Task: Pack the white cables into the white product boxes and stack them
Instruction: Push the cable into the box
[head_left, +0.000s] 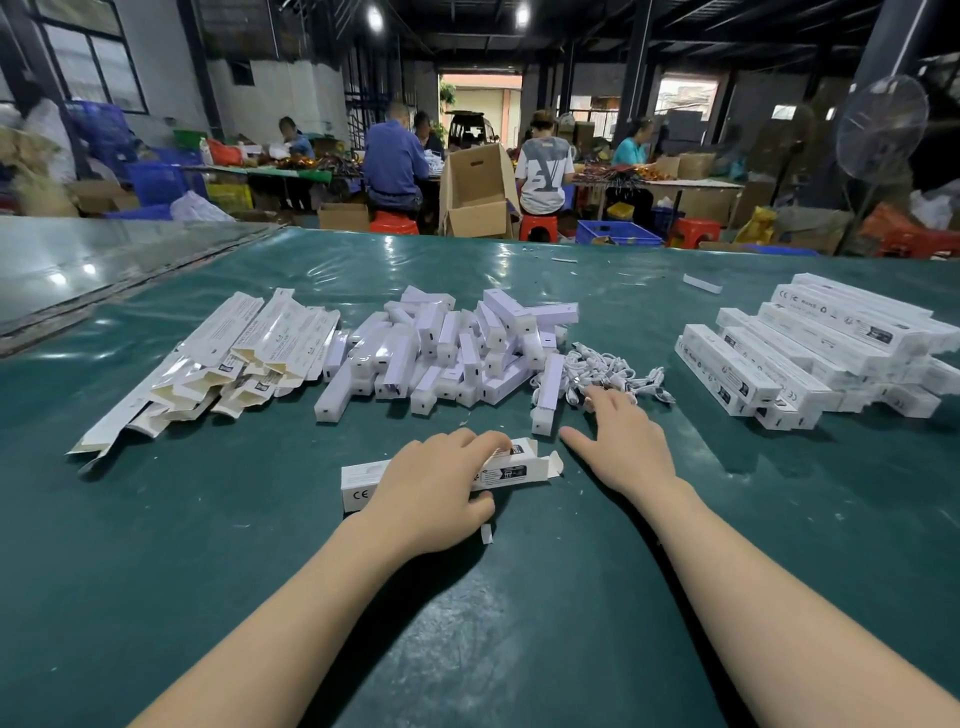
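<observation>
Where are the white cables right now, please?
In the head view, the cables lie right of centre on the table, between the heap of white blocks and the stacked boxes, just beyond the right hand.

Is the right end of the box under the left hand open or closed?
Open. The end flaps of the box stick out unfolded, right of the left hand.

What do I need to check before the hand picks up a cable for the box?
1. Box held steady on the table by the left hand: ok.
2. Flap at the box's right end open: ok.
3. Right hand close to the cable pile: ok.
4. One cable loose from the tangle: cannot tell.
5. Box empty inside: cannot tell.
</observation>
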